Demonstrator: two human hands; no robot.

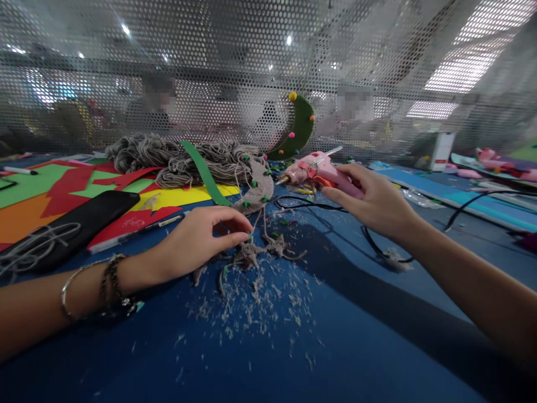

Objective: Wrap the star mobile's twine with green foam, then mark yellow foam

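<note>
My left hand pinches a tiny green piece at the top of a grey star-shaped ornament lying on the blue table. Beside it is a second grey star. Strings run from the stars up to a grey crescent dotted with green pieces. My right hand is wrapped round the handle of a pink glue gun, whose nozzle points left, above the table and to the right of the crescent.
Grey yarn bundles, a green strip, coloured sheets and a black case lie left. A black cable and blue boards are right. A green crescent stands before perforated mesh. Scraps litter the table.
</note>
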